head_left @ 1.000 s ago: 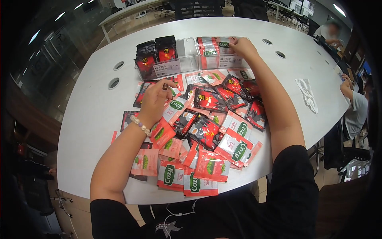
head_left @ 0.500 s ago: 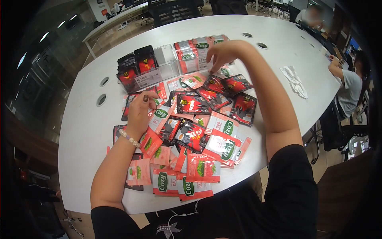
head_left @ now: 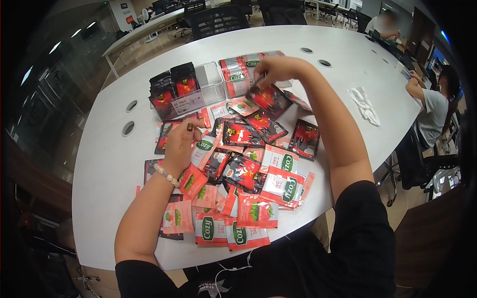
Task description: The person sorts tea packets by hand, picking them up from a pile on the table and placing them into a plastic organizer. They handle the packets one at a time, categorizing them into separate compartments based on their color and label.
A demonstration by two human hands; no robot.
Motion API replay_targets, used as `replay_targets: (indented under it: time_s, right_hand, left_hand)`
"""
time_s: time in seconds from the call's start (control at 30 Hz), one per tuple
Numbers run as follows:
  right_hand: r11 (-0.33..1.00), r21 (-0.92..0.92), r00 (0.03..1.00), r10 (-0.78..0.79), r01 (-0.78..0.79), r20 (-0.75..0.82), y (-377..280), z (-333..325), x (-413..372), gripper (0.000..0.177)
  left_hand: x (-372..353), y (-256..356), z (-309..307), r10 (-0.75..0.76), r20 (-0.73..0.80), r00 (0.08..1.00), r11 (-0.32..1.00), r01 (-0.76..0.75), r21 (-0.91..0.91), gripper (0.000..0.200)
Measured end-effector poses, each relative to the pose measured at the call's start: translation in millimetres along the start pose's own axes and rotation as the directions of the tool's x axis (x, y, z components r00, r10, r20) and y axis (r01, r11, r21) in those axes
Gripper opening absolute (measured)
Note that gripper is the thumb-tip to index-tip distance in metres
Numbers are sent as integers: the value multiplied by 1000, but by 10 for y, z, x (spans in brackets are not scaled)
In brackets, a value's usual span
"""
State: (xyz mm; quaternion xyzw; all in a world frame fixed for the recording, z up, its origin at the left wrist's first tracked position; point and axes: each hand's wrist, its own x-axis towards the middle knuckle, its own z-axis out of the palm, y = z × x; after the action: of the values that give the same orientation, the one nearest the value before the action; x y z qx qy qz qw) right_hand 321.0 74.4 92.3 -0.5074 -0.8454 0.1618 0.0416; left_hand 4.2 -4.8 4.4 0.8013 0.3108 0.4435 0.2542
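from the middle of the sachet pile, the black-and-red sachet (head_left: 272,101) is raised at one o'clock, its upper left corner pinched narrowly by the right hand (head_left: 279,68). the left hand (head_left: 180,144) sits at ten o'clock, fingers loosely bent and a little apart, with nothing seen in it; whether its fingertips touch the pink sachet (head_left: 201,151) beside them, i cannot tell. at eleven o'clock is a clear bin (head_left: 212,83) with upright black packets (head_left: 185,82) in its left part, and towards twelve a second clear bin (head_left: 237,90) with pink packets (head_left: 235,67). a crumpled white tissue (head_left: 365,106) lies well apart at two o'clock. the sachet should be very light and floppy, its glossy film rather slippery, the filling likely to slump low. i'd nip it by a flat sealed edge or corner, thumb against fingers, firmly enough to stop it sliding, without squeezing the filled middle; the overlapping neighbours could easily drag or slip.
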Motion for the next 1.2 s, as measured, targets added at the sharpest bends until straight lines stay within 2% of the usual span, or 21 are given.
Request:
replay_targets:
  time_s: [0.1, 0.17, 0.23, 0.33, 0.4, 0.43, 0.53, 0.57, 0.6, 0.63, 0.67, 0.7, 0.8, 0.87, 0.9, 0.93, 0.97, 1.03, 1.07, 1.13, 1.2]
  right_hand:
    - [879, 397, 924, -114, 265, -364, -155, -174, -101, 11]
    - [817, 458, 816, -26, 351, -578, -361, -136, -43, 9]
    - [767, 434, 656, 23, 472, -754, -518, -71, 197, 13]
    - [822, 361, 629, 5, 440, -778, -790, 41, 539, 12]
    - [876, 222, 561, -66, 429, -825, -855, 134, 857, 12]
    - [886, 223, 564, -53, 408, -824, -909, 155, 979, 15]
    - [962, 78, 648, -115, 261, -753, -968, 264, 1277, 15]
    - [985, 38, 706, -95, 171, -702, -966, 348, 1389, 19]
    - [986, 96, 798, -50, 134, -600, -1015, 413, 1401, 17]
    - [991, -65, 807, -135, 119, -576, -1034, 499, 1412, 19]
    - [989, 51, 863, -94, 137, -496, -1033, 558, 1450, 22]
    - [989, -1, 821, -123, 147, -558, -1033, 619, 1470, 23]
    - [978, 66, 799, -120, 196, -589, -1037, 560, 1278, 21]
    - [973, -48, 641, -186, 227, -745, -981, 538, 1064, 28]
    - [974, -56, 663, -190, 218, -724, -959, 491, 886, 30]
    - [975, -64, 685, -195, 212, -702, -945, 431, 660, 33]
    - [975, -72, 706, -202, 210, -678, -931, 359, 433, 35]
    - [998, -56, 921, -41, 21, -388, -920, 179, -61, 45]
    - [995, -64, 973, 58, -74, -223, -873, 137, -273, 50]
    - [981, -132, 985, 127, -142, -119, -574, 284, -567, 58]
    - [967, -171, 982, 188, -188, -18, -310, 428, -751, 66]
  left_hand:
    - [-4, -21, -6, 17, 5, 1000, 999, -18, 37, 42]
    - [11, -23, 1, 76, -4, 997, 996, -76, 37, 38]
    - [12, -36, -2, 80, -4, 997, 994, -80, 79, 34]
    - [13, 39, -34, 74, -2, 997, 986, -73, 151, 27]
    - [0, 53, -31, 79, -5, 997, 980, -77, 183, 27]
    - [-13, 56, -22, 19, -6, 1000, 988, -18, 150, 25]
    - [-18, 77, -39, 50, 17, 999, 976, -53, 213, 25]
    - [-24, 55, -37, 47, 25, 999, 981, -51, 188, 24]
    - [-19, 45, -26, 88, 17, 996, 974, -90, 207, 27]
    - [-20, 31, -28, 77, 30, 997, 977, -81, 196, 31]
    - [-24, 12, -34, 64, 46, 997, 980, -71, 184, 34]
    - [-32, -21, -28, 75, 33, 997, 980, -79, 181, 37]
    - [-28, -61, -4, 68, 26, 997, 983, -71, 167, 40]
    - [-35, -103, -1, 27, 27, 999, 996, -29, 85, 41]
    - [-43, -85, 3, -8, 18, 1000, 988, 6, 151, 41]
    - [-55, -80, 8, -20, 13, 1000, 999, 19, 35, 40]
    - [-59, -86, 8, -10, 11, 1000, 1000, 10, 14, 41]
    - [-55, -105, 14, -5, -3, 1000, 1000, 5, -6, 44]
    - [-47, -96, 19, -9, -5, 1000, 1000, 9, -1, 46]
    - [-39, -16, 42, -58, -2, 998, 997, 58, -45, 49]
    - [-29, -80, 40, -12, 0, 1000, 1000, 12, -26, 50]
